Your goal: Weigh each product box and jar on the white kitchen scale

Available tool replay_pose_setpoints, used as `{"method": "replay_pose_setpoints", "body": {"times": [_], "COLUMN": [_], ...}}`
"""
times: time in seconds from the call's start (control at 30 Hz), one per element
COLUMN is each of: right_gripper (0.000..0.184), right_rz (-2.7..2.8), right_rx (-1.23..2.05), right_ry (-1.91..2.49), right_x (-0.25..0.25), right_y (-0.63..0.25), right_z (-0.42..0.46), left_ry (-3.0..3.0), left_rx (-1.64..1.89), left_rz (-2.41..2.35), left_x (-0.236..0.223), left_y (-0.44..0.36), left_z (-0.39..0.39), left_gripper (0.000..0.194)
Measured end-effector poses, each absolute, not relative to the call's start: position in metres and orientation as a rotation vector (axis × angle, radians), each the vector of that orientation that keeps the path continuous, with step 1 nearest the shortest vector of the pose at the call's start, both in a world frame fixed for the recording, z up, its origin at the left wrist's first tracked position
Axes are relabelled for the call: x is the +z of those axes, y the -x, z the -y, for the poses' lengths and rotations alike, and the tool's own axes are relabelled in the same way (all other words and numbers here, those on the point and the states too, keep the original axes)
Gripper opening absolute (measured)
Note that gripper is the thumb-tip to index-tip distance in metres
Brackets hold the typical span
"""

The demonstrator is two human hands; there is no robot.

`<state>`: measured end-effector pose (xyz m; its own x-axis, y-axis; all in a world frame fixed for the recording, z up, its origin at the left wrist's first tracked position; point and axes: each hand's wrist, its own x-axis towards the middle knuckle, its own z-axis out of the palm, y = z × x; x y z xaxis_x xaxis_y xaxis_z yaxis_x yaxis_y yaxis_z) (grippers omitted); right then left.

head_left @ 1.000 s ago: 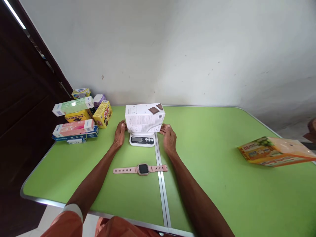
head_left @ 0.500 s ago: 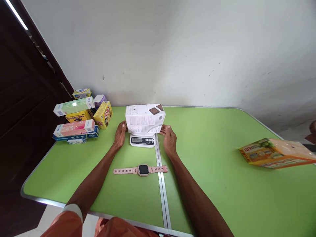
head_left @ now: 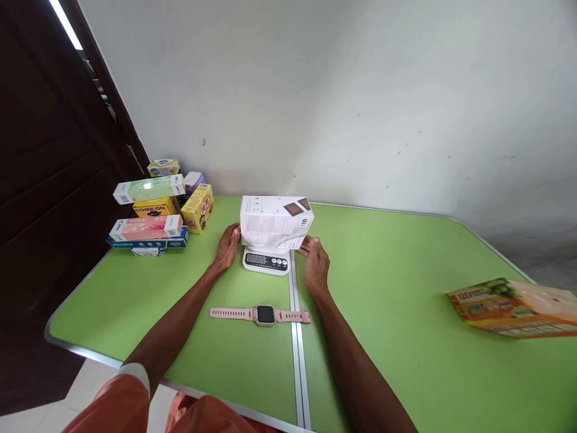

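Head view: I judge the white box [head_left: 274,224] seated on the scale [head_left: 265,263], left hand [head_left: 226,248] and right hand [head_left: 317,265] open-fingered alongside, full release unconfirmed.

Plain room: green folding table, bare scuffed wall, dark door.

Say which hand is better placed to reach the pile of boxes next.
Likely the left hand: it is nearer the pile, with the white box between it and the right hand.
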<state>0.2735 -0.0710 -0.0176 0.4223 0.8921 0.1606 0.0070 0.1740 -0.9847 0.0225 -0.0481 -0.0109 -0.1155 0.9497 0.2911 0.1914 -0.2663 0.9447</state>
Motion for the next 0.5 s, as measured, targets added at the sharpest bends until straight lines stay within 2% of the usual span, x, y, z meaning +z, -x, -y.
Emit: {"method": "replay_pose_setpoints", "body": {"times": [0.23, 0.5], "right_gripper": [0.083, 0.080], "right_rz": [1.183, 1.299], "right_rx": [0.390, 0.355], "right_ry": [1.311, 1.352], "right_x": [-0.007, 0.005], "right_y": [-0.270, -0.265], "right_z": [0.085, 0.089], "left_ry": [-1.597, -1.654], "left_rx": [1.458, 1.354], "left_rz": [-1.165, -1.203], "left_x": [-0.014, 0.000], "left_y": [-0.033, -0.052], "left_z": [0.055, 0.060], "left_gripper": [0.114, 0.116]}}
